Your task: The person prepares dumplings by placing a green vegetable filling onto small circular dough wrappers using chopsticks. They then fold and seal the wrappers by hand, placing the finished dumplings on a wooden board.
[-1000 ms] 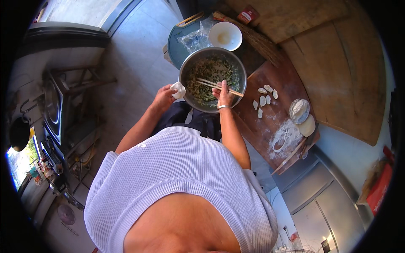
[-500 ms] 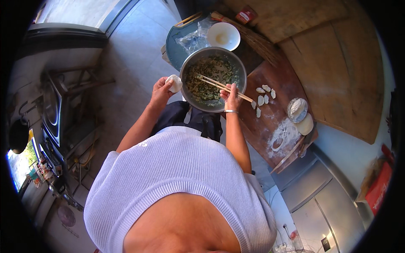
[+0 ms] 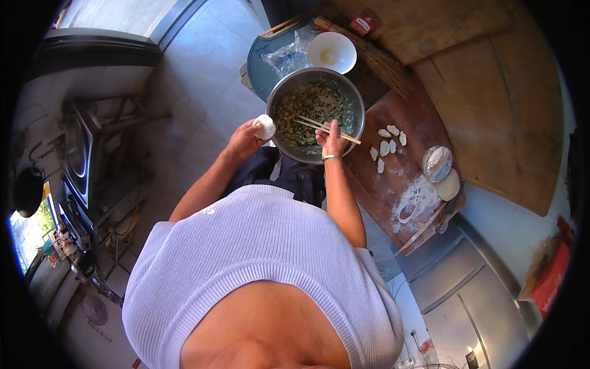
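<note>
My left hand [image 3: 245,140] pinches a round white dough wrapper [image 3: 265,127] at the left rim of a large metal bowl [image 3: 359,123]. Inside the bowl lies a chopped green and yellowish filling [image 3: 301,107]. My right hand [image 3: 332,140], with a bracelet at the wrist, grips a pair of chopsticks [image 3: 314,125] over the bowl's right side. Their tips reach into the filling. Several small pale dough pieces [image 3: 384,147] lie on the wooden board [image 3: 424,126] to the right.
Beyond the bowl, a white bowl [image 3: 332,52] and a clear plastic bag [image 3: 289,55] rest on a blue-green surface [image 3: 258,67]. A straw broom [image 3: 369,55] lies behind. On the board are scattered flour [image 3: 415,206], a small flour-filled bowl [image 3: 437,163] and a dough lump [image 3: 448,186].
My right hand has moved slightly lower and left over the bowl, shifting the chopsticks. My left hand has brought the wrapper a little right and down. The whole view has shifted slightly.
</note>
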Demonstrator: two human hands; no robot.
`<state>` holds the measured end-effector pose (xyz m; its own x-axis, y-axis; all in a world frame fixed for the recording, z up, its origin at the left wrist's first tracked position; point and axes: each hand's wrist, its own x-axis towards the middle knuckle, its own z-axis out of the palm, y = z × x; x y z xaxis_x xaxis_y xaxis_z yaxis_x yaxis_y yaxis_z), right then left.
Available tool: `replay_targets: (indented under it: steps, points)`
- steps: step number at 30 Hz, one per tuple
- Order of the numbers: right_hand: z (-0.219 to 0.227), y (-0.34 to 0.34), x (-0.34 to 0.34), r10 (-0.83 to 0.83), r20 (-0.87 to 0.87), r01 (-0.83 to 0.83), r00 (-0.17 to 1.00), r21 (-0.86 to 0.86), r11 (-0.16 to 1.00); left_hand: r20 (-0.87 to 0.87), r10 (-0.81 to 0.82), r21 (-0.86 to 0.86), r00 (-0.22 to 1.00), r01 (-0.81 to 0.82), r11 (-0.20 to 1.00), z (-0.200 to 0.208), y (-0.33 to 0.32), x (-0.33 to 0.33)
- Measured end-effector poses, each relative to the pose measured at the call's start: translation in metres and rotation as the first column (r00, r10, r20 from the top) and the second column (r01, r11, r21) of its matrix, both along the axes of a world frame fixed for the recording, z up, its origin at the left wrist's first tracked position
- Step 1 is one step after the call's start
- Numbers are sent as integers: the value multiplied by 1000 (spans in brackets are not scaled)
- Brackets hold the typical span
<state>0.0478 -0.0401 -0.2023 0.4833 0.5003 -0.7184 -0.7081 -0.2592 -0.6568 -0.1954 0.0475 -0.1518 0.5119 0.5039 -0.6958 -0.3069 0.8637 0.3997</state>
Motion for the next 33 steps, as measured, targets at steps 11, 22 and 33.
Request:
replay_targets:
  steps: [11,22,33]
  points:
    - [16,-16,9,-76,-91,82,993,71,994,-20,36,3,999,-36,999,6,-5,-1]
    - [71,-49,27,-148,51,133,988,234,963,-91,-5,-16,996,4,1000,26,3,44]
    - [163,-47,6,61,867,-451,494,195,871,43,-52,-55,998,55,997,48,2,95]
